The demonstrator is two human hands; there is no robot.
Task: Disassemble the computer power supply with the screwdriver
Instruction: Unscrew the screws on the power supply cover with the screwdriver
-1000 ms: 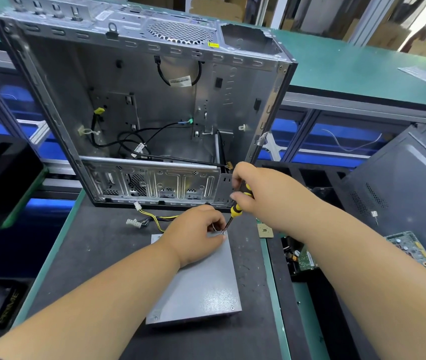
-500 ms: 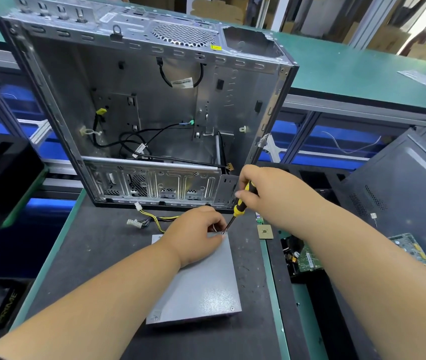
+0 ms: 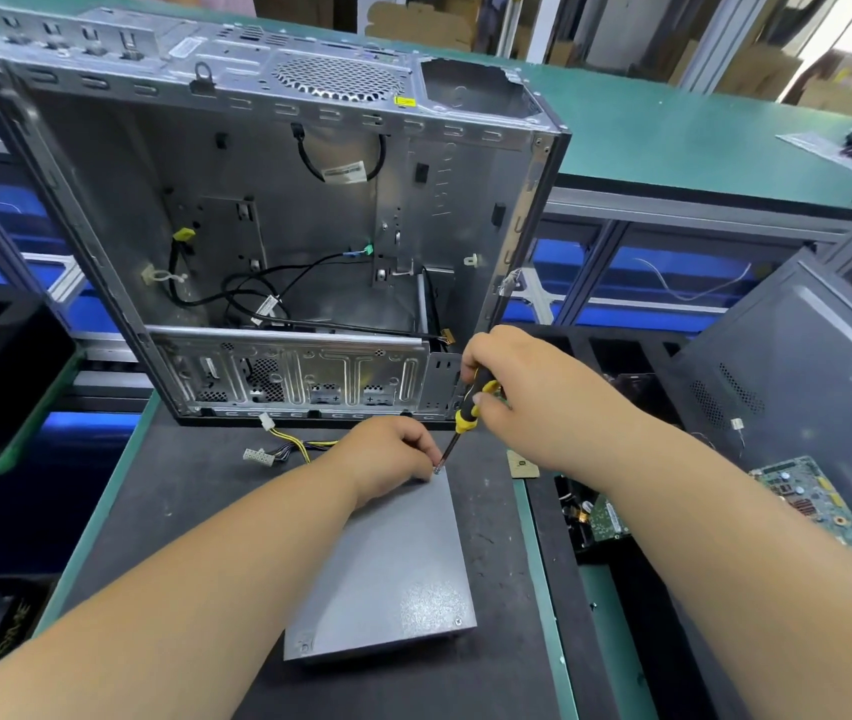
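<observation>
Power supply [image 3: 387,563] beneath both hands

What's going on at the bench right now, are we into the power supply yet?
Yes. The grey power supply lies flat on the dark mat, in front of the opened computer case. The right hand grips a yellow-and-black screwdriver, its tip at a screw on the unit's far right corner. The left hand rests on that corner with its fingers pinched at the screw. The cover is still on, and another screw shows at the near right corner.
</observation>
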